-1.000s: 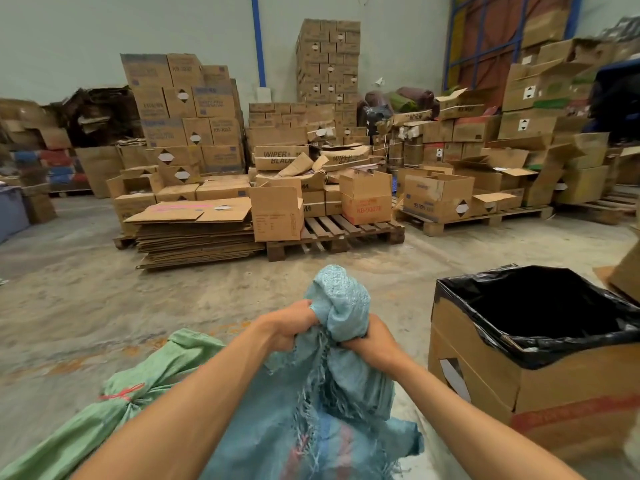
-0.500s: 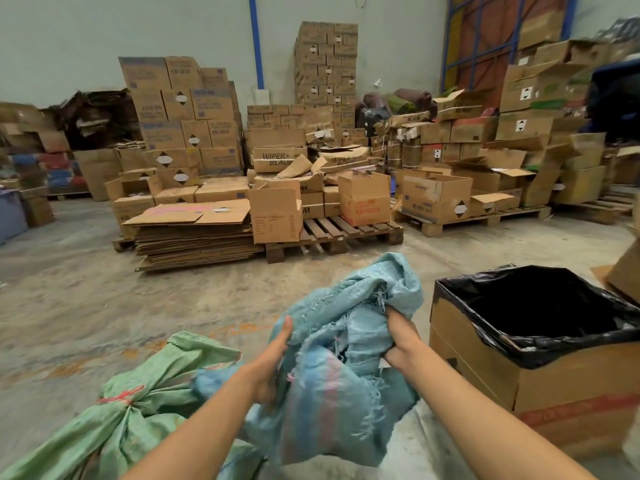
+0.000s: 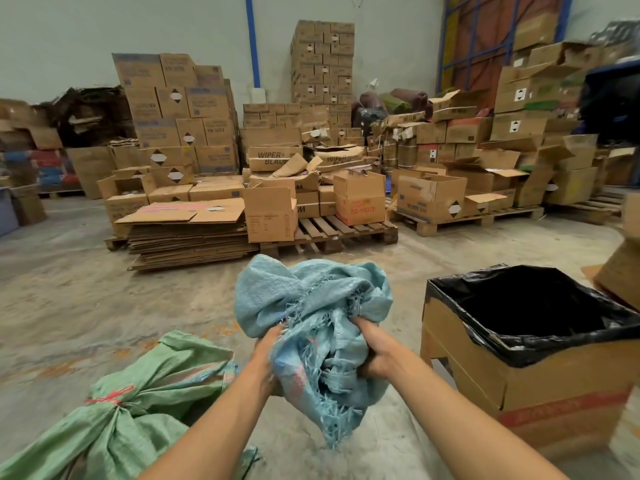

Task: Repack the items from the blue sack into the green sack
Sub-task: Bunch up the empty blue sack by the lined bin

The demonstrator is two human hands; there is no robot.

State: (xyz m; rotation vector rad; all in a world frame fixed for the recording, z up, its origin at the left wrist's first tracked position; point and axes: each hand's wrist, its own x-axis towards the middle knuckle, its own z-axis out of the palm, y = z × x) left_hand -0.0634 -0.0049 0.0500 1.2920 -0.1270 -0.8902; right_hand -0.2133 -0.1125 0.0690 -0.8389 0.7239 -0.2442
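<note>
Blue woven sack (image 3: 311,320) bunched into a ball at chest height, off the floor, between both forearms. Left hand (image 3: 268,351) and right hand (image 3: 375,351) curled tight into the fabric from either side, fingers buried in folds; frayed edge hanging below. Looks limp and empty, so probably crumpled for disposal. Green woven sack (image 3: 138,403) lying on concrete floor (image 3: 86,306) at lower left, bulging, neck tied with red string (image 3: 109,396): repacking apparently done. Cardboard box with black liner (image 3: 533,344) open just to the right, likely destination.
</note>
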